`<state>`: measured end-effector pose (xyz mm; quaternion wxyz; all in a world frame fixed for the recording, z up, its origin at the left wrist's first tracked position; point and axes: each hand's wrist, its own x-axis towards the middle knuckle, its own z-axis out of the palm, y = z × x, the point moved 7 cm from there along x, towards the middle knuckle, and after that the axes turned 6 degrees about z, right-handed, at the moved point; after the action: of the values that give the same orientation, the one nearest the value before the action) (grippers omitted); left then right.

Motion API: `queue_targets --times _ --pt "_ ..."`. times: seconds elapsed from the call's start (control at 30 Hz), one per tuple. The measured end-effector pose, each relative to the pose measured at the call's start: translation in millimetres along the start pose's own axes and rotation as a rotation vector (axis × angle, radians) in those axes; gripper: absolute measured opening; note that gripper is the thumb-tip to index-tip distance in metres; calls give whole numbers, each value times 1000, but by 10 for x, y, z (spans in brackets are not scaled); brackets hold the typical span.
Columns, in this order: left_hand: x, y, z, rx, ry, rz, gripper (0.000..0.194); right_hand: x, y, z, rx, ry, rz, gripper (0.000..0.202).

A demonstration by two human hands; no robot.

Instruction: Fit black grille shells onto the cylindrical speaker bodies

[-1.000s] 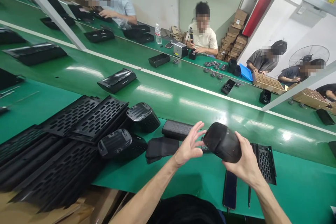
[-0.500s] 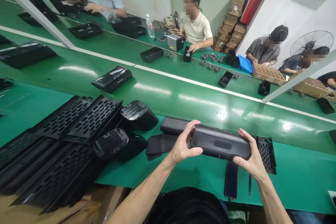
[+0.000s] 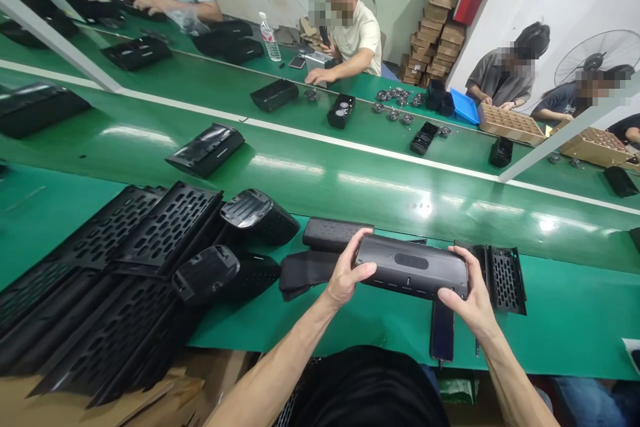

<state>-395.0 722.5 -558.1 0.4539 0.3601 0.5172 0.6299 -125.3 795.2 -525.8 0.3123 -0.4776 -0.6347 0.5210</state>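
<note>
A long black housing (image 3: 413,268) with an oval recess is held up between both hands, above the green table (image 3: 570,327). My left hand (image 3: 347,273) grips its left end, thumb on the near face and fingers over the top edge. Around the right end my right hand (image 3: 467,293) is closed in the same way. Behind my left hand lie a black perforated part (image 3: 333,233) and a dark cloth-like piece (image 3: 305,272). A phone (image 3: 443,333) rests below the housing, partly hidden by it.
Perforated black panels (image 3: 167,230) are piled at left beside two black shells (image 3: 260,213). A black housing (image 3: 205,150) sits on the green conveyor (image 3: 300,190). Across it, several people work; a white post (image 3: 565,140) stands at right. A perforated panel (image 3: 507,280) lies right of my hands.
Both hands have tilted the housing, so slots along its near edge now show. Across the conveyor, a person's hand has moved left, off a small black housing. The view has shifted slightly.
</note>
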Motion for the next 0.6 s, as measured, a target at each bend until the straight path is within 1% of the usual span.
queue_targets --times 0.07,0.1,0.13,0.2,0.23,0.27,0.3,0.33,0.37,0.47,0.53,0.6 --pt "-27 -111 -26 29 27 -70 81 0 124 19 43 55 30 77" --pt "-46 -174 -42 56 34 -127 80 7 222 40 89 66 80 75" --pt "-70 -240 -54 82 25 -199 79 13 347 69 148 62 166 74" --pt "-132 -348 -45 113 -60 -330 78 -21 625 146 280 26 403 71" --pt "-166 -380 -30 111 -120 -366 78 -69 743 185 336 6 519 69" --pt "-199 -402 -12 97 -175 -383 80 -130 828 218 379 -11 605 70" --pt "-229 -415 -3 77 -209 -380 81 -192 877 243 412 -22 647 72" --pt "-256 -430 -4 62 -217 -367 84 -251 896 259 437 -26 646 76" --pt "-282 -454 -16 54 -201 -353 86 -306 896 273 458 -27 616 81" --pt "-373 -581 -69 83 -98 -346 96 -469 927 321 530 -7 524 97" --pt "-445 -679 -103 141 -42 -385 100 -564 1031 343 568 30 530 97" --pt "-523 -751 -121 181 -40 -454 100 -642 1168 357 569 44 569 92"
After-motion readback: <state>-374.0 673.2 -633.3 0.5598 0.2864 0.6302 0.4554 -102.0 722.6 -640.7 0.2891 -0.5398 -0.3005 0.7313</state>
